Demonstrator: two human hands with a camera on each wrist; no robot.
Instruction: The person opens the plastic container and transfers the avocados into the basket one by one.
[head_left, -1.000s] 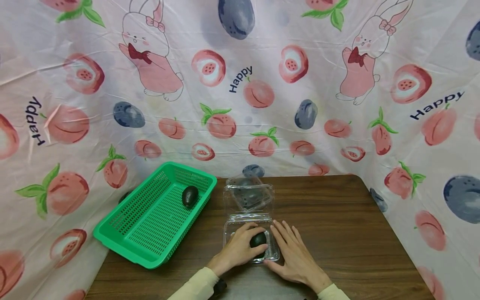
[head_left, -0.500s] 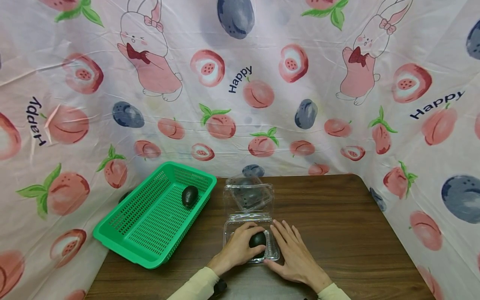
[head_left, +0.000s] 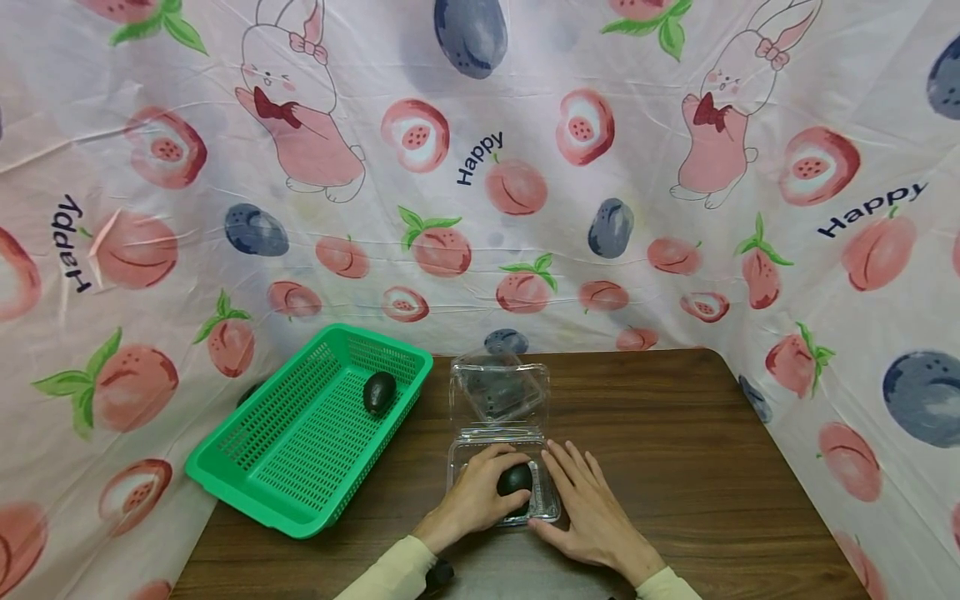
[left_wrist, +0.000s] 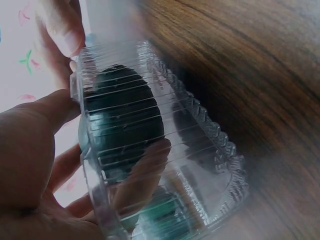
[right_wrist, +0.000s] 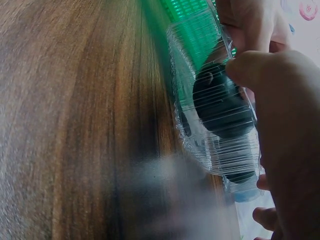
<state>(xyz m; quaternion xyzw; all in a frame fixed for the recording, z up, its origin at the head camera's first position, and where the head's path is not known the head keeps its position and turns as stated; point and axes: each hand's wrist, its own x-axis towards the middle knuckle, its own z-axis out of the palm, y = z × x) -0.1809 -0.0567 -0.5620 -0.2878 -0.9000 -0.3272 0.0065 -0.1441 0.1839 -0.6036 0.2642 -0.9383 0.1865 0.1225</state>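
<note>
An avocado point(head_left: 517, 479) is gripped by the left hand point(head_left: 472, 498) inside a clear clamshell point(head_left: 459, 461) at the near middle of the surface point(head_left: 675, 467). The right hand point(head_left: 588, 508) lies with straight fingers against the clamshell's right wall, holding nothing. The thin ribbed plastic could buckle or slide on the smooth wood grain if it is pressed unevenly, and the dark, rounded, pebbly avocado could roll out. A second avocado point(head_left: 379, 392) lies in the green perforated basket point(head_left: 300, 433) to the left.
</note>
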